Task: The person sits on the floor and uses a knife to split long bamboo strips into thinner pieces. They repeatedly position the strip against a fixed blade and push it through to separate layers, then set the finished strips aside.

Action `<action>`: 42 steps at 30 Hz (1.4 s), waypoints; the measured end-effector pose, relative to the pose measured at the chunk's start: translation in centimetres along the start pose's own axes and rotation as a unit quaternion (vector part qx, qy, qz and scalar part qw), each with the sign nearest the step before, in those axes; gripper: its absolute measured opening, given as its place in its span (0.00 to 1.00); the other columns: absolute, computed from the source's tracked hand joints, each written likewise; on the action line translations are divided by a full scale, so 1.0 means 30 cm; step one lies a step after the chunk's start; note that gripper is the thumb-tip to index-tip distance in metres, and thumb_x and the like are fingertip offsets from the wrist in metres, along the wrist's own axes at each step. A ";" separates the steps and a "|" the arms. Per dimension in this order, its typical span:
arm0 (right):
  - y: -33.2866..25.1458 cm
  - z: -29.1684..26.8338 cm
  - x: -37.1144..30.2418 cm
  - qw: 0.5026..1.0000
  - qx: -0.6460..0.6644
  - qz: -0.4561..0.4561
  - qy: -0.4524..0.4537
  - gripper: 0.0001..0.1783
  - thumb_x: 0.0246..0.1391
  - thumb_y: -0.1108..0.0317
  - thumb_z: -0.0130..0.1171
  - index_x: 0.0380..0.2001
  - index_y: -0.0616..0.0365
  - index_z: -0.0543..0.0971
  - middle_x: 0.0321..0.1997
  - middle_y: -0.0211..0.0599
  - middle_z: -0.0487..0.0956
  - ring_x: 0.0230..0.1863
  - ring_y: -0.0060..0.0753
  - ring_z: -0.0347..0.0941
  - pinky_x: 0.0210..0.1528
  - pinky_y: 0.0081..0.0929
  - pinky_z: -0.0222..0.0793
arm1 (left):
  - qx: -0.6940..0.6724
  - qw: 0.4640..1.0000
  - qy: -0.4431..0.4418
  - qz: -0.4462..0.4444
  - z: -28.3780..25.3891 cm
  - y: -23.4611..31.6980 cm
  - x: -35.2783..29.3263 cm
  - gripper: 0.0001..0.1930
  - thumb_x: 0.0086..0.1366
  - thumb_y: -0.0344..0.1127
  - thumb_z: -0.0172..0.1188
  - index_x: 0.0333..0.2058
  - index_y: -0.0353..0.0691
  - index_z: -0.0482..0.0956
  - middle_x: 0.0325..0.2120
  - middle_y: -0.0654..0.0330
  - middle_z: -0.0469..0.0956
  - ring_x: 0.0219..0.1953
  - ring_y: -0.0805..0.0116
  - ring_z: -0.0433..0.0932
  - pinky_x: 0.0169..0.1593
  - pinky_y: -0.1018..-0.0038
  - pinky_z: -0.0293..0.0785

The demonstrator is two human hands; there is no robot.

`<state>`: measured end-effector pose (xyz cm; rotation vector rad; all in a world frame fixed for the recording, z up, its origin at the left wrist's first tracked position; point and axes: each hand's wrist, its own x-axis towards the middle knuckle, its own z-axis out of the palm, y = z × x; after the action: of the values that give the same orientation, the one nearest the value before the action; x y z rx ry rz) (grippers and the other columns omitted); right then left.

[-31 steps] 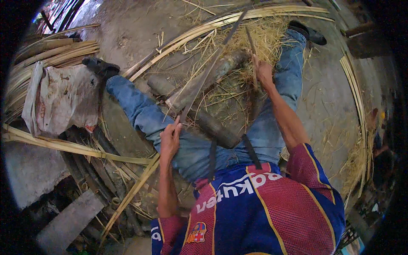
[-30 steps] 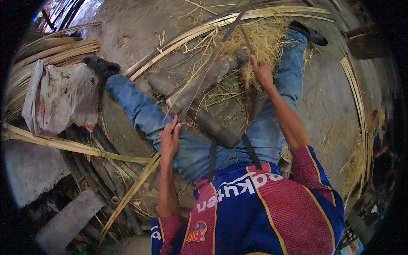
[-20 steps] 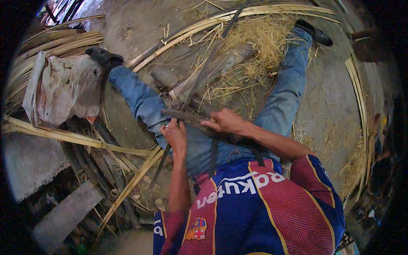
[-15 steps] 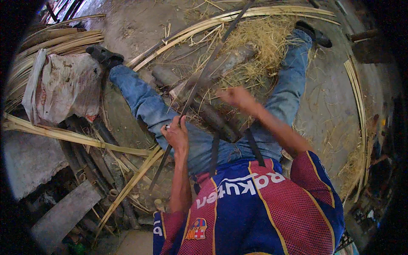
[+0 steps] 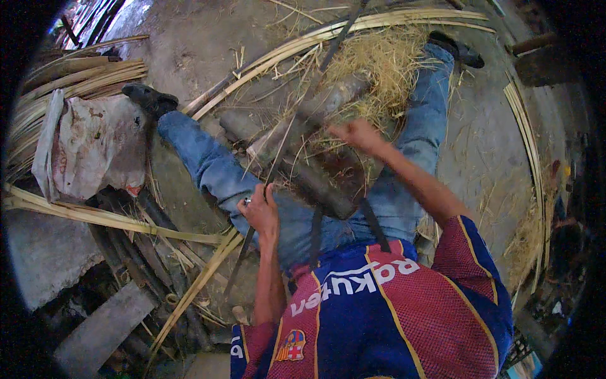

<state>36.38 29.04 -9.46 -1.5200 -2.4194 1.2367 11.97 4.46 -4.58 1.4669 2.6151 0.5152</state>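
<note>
My left hand point(image 5: 260, 211) is closed round a long, thin dark strip point(image 5: 278, 161), apparently split bamboo. The strip slants from beside my left forearm up past the far shavings. My right hand point(image 5: 360, 136) is closed over the space between my legs. A dark, blurred tool point(image 5: 311, 119) reaches from it leftward to the strip; motion hides its exact kind. Under the strip lie a pale-ended log point(image 5: 341, 98) and a dark wooden block point(image 5: 325, 189), the block's near end close to my lap.
A heap of fine straw-coloured shavings point(image 5: 391, 63) lies by my right leg. Long pale strips point(image 5: 284, 47) curve beyond it. At left are a dirty white sack point(image 5: 98, 148), bundled strips point(image 5: 95, 79) and a grey board point(image 5: 104, 328). More strips point(image 5: 527, 139) lie at far right.
My right hand and the dark tool have moved a little farther from my body along the strip. My left hand keeps its hold. The whole view has tilted slightly.
</note>
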 end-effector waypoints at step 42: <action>-0.008 0.146 -0.143 0.994 0.069 0.084 0.025 0.38 0.56 0.32 0.52 0.21 0.62 0.80 0.20 0.52 0.78 0.20 0.57 0.73 0.29 0.49 0.70 | -0.099 0.988 -0.121 -0.010 -0.263 -0.157 -0.172 0.17 0.64 0.38 0.63 0.52 0.51 0.81 0.20 0.54 0.65 0.23 0.57 0.66 0.28 0.66 0.63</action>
<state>36.64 23.04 -10.76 -1.7213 -2.1621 1.3456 8.93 -4.07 0.84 1.3488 2.3167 0.5382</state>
